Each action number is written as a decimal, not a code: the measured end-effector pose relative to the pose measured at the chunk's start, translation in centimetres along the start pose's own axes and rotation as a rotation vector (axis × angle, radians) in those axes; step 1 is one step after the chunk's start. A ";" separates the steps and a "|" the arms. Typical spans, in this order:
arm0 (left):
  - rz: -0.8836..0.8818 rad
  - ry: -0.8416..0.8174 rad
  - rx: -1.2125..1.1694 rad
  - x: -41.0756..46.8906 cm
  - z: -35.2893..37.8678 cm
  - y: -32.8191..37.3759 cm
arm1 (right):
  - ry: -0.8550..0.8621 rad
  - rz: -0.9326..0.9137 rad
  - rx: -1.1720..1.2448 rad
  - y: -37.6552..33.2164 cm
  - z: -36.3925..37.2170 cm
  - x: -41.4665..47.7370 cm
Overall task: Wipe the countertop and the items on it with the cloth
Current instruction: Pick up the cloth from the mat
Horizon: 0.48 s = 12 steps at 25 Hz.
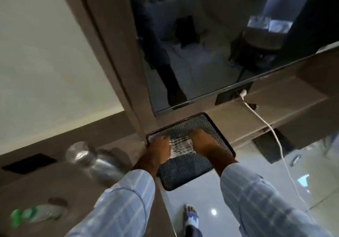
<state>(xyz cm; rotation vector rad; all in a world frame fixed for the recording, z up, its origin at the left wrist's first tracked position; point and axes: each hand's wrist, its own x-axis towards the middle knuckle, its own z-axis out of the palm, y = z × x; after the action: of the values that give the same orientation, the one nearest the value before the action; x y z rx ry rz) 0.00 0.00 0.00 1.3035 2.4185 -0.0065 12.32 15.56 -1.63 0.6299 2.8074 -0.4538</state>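
1. Both hands lay on a dark patterned tray (216, 132) that overhung the brown countertop (55, 178) edge.
2. The left hand (159, 149) and right hand (203, 141) pressed a striped cloth (180, 146) onto the tray, fingers curled on it.
3. A steel bottle (95, 160) lay blurred on the countertop to the left.
4. A white cable (275, 136) hung below the dark TV screen (211, 44).

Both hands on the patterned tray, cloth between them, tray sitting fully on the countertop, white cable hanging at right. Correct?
Not quite: the tray overhangs the countertop edge, its near part out over the floor. The rest holds in the head view: left hand and right hand on it, cloth between, white cable at right.
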 end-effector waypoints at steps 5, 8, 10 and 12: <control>-0.119 -0.086 0.049 6.5 4.6 -2.2 | -0.066 0.012 -0.084 1.0 5.7 6.6; -0.149 -0.056 -0.031 7.1 5.8 -2.3 | -0.072 0.015 -0.059 0.8 6.4 7.5; -0.160 -0.022 -0.086 6.6 5.4 -2.3 | -0.088 0.028 0.002 0.2 5.4 7.1; -0.164 0.056 -0.231 5.2 3.3 -1.5 | -0.091 0.029 0.046 -0.6 3.2 5.8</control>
<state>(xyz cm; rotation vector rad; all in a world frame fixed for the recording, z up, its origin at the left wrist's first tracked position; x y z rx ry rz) -2.64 2.65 -5.08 1.0145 2.4799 0.2606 7.40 16.11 -6.11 0.6415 2.7063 -0.5290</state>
